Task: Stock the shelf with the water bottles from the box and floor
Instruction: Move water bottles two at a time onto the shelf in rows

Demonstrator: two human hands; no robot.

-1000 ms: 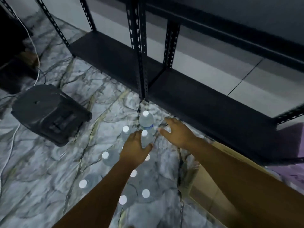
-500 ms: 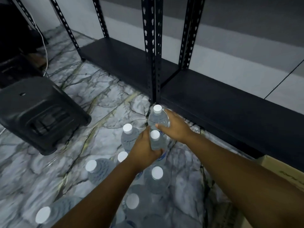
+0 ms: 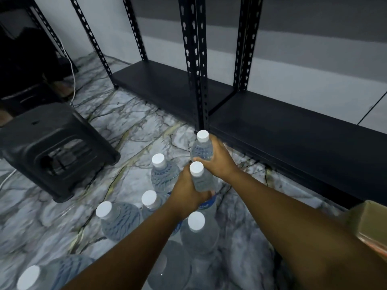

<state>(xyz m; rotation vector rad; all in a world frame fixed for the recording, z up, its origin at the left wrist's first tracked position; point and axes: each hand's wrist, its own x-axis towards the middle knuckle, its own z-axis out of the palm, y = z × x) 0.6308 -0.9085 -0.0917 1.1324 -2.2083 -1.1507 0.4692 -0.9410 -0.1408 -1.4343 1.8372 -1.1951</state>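
Observation:
Several clear water bottles with white caps stand on the marble floor (image 3: 129,114). My left hand (image 3: 186,195) grips one bottle (image 3: 201,178) round its body. Just beyond it my right hand (image 3: 219,160) grips a second bottle (image 3: 202,147), the one nearest the shelf. Other bottles stand left of and below my hands: one (image 3: 162,170), one (image 3: 149,203), one (image 3: 117,218), one (image 3: 198,231). The black metal shelf (image 3: 282,130) has a bare bottom board right behind the held bottles. A corner of the cardboard box (image 3: 370,220) shows at the right edge.
A black plastic stool (image 3: 54,147) sits on the floor to the left. Perforated black shelf uprights (image 3: 196,65) rise just behind my hands. A white cable (image 3: 72,65) runs down past dark equipment at the far left.
Both hands went from reaching over the bottles to closing round one bottle each. The view has moved closer to the bottles and the shelf.

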